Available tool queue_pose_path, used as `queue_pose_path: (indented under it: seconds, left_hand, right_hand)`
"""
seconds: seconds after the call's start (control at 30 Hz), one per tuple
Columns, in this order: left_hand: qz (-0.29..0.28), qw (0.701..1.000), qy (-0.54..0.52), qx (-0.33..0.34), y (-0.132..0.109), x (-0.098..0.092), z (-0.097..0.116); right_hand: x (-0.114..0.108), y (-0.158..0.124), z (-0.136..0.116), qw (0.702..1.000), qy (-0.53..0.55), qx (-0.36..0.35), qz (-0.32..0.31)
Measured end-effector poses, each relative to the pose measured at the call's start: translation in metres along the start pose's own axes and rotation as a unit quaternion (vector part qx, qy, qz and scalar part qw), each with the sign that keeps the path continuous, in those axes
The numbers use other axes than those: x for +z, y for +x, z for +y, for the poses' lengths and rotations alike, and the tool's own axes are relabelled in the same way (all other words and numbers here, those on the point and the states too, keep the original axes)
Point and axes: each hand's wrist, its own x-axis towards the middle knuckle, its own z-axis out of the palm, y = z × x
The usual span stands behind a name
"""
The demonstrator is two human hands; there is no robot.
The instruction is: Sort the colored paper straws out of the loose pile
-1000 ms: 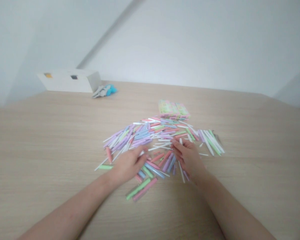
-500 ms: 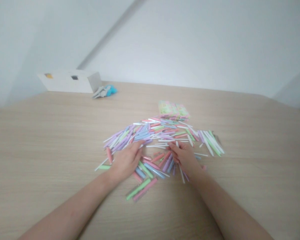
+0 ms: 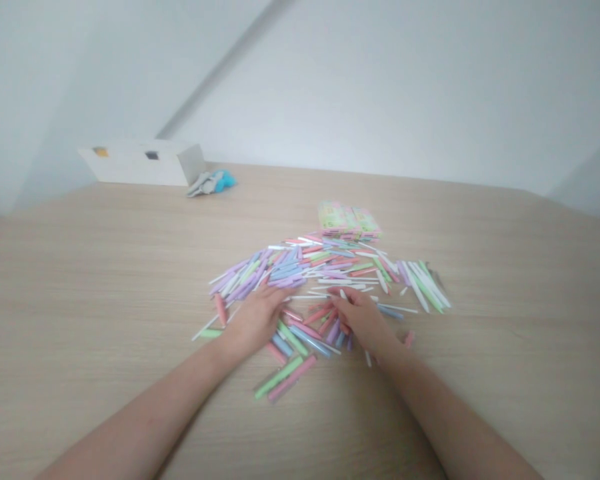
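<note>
A wide pile of slim pastel sticks (image 3: 285, 270) in purple, blue, green, coral and white lies loosely on the table. At the pile's left, my left hand (image 3: 257, 317) rests palm down with its fingers stretched out over the sticks. My right hand (image 3: 365, 323) is at the near right of the pile, fingers curled in a pinch around a thin white stick (image 3: 343, 293) whose tip shows above them. Blue, coral and purple sticks lie between the two hands. A green stick (image 3: 279, 377) and a pink stick (image 3: 293, 378) lie side by side closest to me.
Behind the pile stand stacked packs (image 3: 347, 220) of green and pink cards or paper. White and green sticks (image 3: 425, 287) lie grouped at the right. Farther back left are a white box (image 3: 135, 167) with two cutouts and a grey-and-blue crumpled item (image 3: 213, 182).
My right hand has shifted slightly left over the sticks, and a white stick under it is now mostly covered. My left hand's fingers have lowered and flattened a little.
</note>
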Motion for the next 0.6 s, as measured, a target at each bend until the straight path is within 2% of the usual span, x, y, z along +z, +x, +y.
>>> queue_pose_path:
  seconds: [0.2,0.3,0.43,0.6]
  left_hand:
    - [-0.019,0.999,-0.003,-0.028,0.0012,0.0006,-0.0011]
    - [-0.016,0.999,-0.004,-0.032,0.0013,0.0013,-0.002]
    - [-0.009,0.999,-0.006,-0.03,0.0016,0.0016,-0.003]
    - [-0.003,0.999,-0.001,-0.037,0.0014,0.0025,-0.0041]
  right_hand:
    - [0.0013,-0.0011,-0.0006,1.0,0.024,-0.018,-0.008]
    - [0.0033,-0.0016,-0.0048,0.993,0.112,0.002,-0.024]
    - [0.0056,-0.001,-0.0071,0.964,0.254,0.037,-0.065]
    - [0.0035,-0.003,-0.0055,0.959,0.274,0.053,-0.058]
